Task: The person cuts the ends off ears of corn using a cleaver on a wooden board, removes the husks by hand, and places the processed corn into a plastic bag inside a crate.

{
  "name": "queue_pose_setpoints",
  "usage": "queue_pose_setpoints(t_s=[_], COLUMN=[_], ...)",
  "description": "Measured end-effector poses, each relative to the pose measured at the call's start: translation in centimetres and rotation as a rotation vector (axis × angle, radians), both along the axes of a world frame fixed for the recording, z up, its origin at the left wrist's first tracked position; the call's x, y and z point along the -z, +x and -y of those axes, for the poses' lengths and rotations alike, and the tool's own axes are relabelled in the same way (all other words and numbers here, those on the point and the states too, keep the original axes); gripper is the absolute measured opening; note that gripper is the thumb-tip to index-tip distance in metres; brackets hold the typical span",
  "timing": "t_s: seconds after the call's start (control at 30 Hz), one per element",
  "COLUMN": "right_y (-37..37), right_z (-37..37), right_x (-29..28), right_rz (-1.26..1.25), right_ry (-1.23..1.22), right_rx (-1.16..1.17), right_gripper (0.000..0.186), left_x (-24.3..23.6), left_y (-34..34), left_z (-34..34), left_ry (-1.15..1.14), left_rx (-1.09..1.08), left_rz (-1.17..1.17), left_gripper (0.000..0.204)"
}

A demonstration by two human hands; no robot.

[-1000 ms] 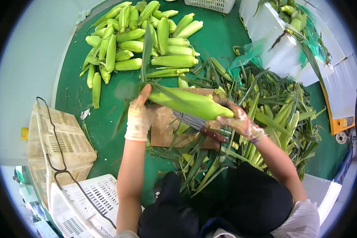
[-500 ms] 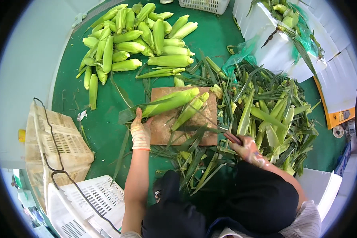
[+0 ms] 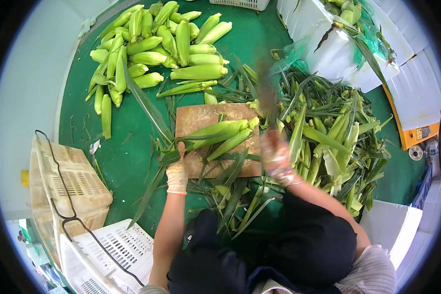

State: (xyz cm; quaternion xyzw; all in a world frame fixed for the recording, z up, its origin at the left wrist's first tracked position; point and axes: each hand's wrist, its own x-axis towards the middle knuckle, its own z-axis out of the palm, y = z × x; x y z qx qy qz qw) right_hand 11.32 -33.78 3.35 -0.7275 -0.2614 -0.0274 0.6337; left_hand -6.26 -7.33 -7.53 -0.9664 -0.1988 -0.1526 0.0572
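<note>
Head view: mid-frame, left hand [image 3: 177,171] is gripping green-husked corn [image 3: 214,133], sensibly clear of the blurred dark knife [image 3: 267,90] right hand [image 3: 275,153] is clenching.

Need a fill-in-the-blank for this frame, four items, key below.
1. The left hand holds a corn ear over the brown cutting ____.
2. The ____ holds a blurred knife.
3. The floor is coloured ____.
4. The corn pile lies at the picture's upper ____.

Missing: board; right hand; green; left.
</note>
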Motion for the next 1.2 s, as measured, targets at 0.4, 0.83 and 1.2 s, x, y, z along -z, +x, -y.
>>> queue_pose_setpoints(t_s=[0.4,0.83,1.2], right_y=[2.0,4.2,8.1], right_z=[3.1,-4.8,14.8], right_x=[-1.9,-8.1,-13.7], right_rz=[-0.229,-0.592,-0.644], right_ry=[-0.519,-0.002,0.521], right_rx=[0.142,-0.363,0.03], right_gripper=[0.043,0.064,0.035], left_x=[-9.2,-16.1,-7.8], left_y=[1.0,12.0,5.9], left_z=[1.9,7.1,17.0], left_ry=[-1.135,-1.395,-1.245], left_rx=[-0.123,0.433,0.334], left_rz=[0.564,0.408,-0.541], left_gripper=[0.028,0.011,0.035])
